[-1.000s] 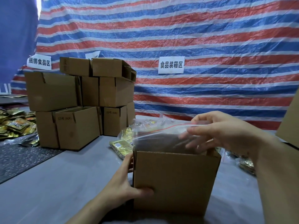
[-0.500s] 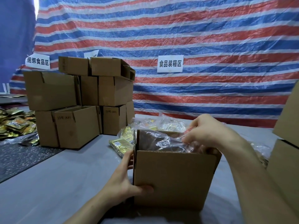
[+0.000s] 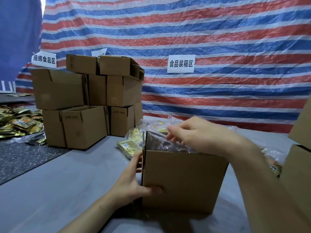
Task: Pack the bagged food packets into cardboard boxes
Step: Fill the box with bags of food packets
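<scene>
Head view, centre frame: left hand (image 3: 133, 185) grips the open box (image 3: 181, 179) at its left corner, thumb on the front face. Right hand (image 3: 198, 133) is over the opening, fingers curled down onto the clear bag (image 3: 168, 143). Pinching or pressing, can't tell: blurred. Bag is mostly inside, top pokes above the rim. My read: this box is nearly loaded, not closed. More bagged packets (image 3: 133, 146) wait on the bench (image 3: 50, 190) behind; stacked boxes (image 3: 87, 101) upper left.
</scene>
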The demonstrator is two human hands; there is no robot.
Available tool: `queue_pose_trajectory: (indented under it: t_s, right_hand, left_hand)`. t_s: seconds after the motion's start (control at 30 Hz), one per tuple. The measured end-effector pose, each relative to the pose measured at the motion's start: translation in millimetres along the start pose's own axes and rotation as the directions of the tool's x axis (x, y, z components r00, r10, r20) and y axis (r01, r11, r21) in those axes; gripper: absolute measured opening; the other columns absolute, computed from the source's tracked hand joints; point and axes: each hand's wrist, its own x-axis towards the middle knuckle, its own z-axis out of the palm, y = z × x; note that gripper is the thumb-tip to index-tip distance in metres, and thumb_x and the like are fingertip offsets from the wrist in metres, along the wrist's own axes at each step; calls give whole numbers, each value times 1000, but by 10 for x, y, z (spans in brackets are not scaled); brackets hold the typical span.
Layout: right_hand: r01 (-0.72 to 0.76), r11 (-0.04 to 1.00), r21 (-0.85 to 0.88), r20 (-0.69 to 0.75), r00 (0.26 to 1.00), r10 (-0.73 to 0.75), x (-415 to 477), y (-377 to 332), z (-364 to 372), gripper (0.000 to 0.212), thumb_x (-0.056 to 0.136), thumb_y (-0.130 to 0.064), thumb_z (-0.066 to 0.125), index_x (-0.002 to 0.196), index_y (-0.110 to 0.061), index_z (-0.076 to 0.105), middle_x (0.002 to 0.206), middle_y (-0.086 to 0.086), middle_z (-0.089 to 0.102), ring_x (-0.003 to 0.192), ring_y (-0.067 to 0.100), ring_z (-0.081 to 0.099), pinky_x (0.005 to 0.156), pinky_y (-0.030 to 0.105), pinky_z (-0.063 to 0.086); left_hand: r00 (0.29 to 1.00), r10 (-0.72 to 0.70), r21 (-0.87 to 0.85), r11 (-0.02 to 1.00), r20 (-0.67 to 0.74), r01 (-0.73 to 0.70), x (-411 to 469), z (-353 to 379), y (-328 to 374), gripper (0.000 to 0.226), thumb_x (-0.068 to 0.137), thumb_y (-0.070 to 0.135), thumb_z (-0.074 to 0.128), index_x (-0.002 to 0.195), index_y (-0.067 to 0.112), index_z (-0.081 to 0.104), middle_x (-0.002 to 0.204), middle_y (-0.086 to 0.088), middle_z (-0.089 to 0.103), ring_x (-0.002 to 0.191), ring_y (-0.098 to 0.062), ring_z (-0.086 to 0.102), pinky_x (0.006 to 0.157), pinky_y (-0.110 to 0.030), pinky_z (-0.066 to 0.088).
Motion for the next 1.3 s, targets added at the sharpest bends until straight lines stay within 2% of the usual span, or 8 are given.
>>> queue_pose_trajectory:
  t_s: [0.2, 0.33, 0.67, 0.8, 0.93, 1.07, 1.17, 1.3]
  right_hand:
    - [-206, 972, -115, 205, 952, 226, 191, 80, 246, 76, 96, -75, 15, 132, -30, 64, 143, 0, 57, 133, 20, 49, 118, 44, 29]
    - [-201, 979, -42, 248, 947, 205, 165, 105, 168, 77, 91, -81, 11, 119, -40, 70, 144, -2, 54, 135, 18, 47, 119, 43, 26]
    - [-314, 949, 20, 391, 876, 281, 116, 10, 176, 76, 94, -78, 22, 154, -35, 35, 162, -1, 33, 149, 23, 29, 111, 40, 22]
    - [-323, 946, 13, 375, 879, 295, 123, 10, 174, 72, 97, -74, 23, 158, -36, 26, 166, -1, 24, 153, 24, 20, 120, 46, 13]
    - [-383, 923, 26, 379, 858, 346, 134, 24, 189, 84, 91, -81, 17, 154, -29, 38, 162, 3, 32, 150, 25, 27, 120, 45, 16]
    - [-284, 954, 93, 214, 942, 259, 164, 60, 170, 78, 97, -73, 10, 133, -26, 60, 139, 2, 57, 133, 21, 49, 116, 42, 30]
    - [-145, 968, 207, 8, 989, 146, 182, 52, 69, 64, 102, -63, 18, 113, -23, 67, 112, 0, 68, 103, 17, 63, 88, 33, 46]
    - [14, 943, 332, -371, 921, 118, 170, 180, -100, 27, 105, -48, 40, 108, -31, 60, 101, -2, 68, 87, 15, 67, 69, 29, 51]
  left_hand:
    - [1000, -26, -11, 1000, 11, 26, -3, -12, -12, 101, 49, 56, 94, 136, 47, 43, 121, 16, 66, 117, -10, 60, 104, -42, 49]
    - [999, -41, -11, 999, 21, 42, -4, -8, 6, 105, 49, 51, 94, 139, 35, 43, 122, 15, 66, 118, -12, 60, 106, -44, 48]
    - [998, -49, -21, 999, 38, 50, -11, 8, 19, 108, 51, 46, 96, 142, 42, 38, 127, 10, 66, 124, -18, 59, 108, -50, 48]
    - [998, -37, -16, 999, 57, 38, -18, 26, 31, 105, 53, 45, 95, 143, 38, 40, 126, 17, 64, 123, -12, 59, 108, -47, 48]
    - [997, -37, -39, 998, 65, 39, -13, 26, 51, 108, 54, 45, 94, 146, 34, 38, 126, 16, 65, 123, -13, 59, 108, -47, 47]
    - [996, -62, -64, 996, 68, 67, -1, 0, 38, 106, 56, 47, 93, 146, 41, 37, 128, 12, 65, 125, -16, 59, 107, -48, 48]
    - [996, -81, -88, 993, 44, 85, 6, -44, 19, 102, 54, 51, 93, 141, 44, 40, 130, 9, 65, 125, -17, 59, 107, -47, 49]
    - [987, -160, -235, 958, 32, 163, 17, -63, -13, 112, 49, 53, 98, 145, 37, 42, 133, 2, 64, 124, -22, 61, 102, -48, 54]
